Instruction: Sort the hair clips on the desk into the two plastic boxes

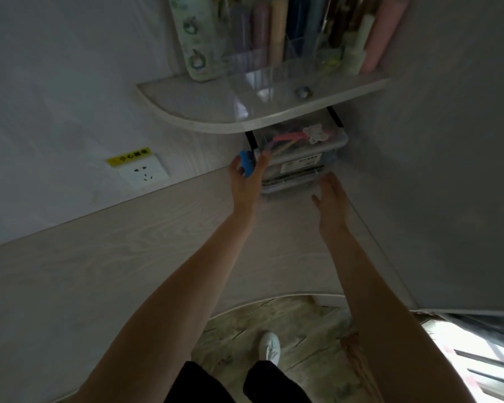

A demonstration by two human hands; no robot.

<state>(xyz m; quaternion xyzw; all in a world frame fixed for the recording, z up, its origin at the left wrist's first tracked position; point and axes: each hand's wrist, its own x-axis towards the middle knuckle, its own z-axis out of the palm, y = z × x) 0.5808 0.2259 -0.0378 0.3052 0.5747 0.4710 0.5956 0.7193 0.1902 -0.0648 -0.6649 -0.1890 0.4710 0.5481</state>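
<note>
Two clear plastic boxes stand stacked in the desk's far corner under a curved shelf. The upper box (317, 142) holds pink and other coloured clips and a white bear-shaped one. The lower box (291, 181) sits beneath it. My left hand (245, 181) is at the stack's left side, its fingers closed around a blue hair clip (246, 162). My right hand (330, 199) hovers in front of the boxes on the right, fingers spread and holding nothing.
The curved shelf (204, 112) overhangs the boxes and carries a clear organiser (274, 74) of pens and tubes. A wall socket (143, 171) is at the left. The pale wooden desk (128, 257) curves toward me; my shoe (269, 346) shows on the floor below.
</note>
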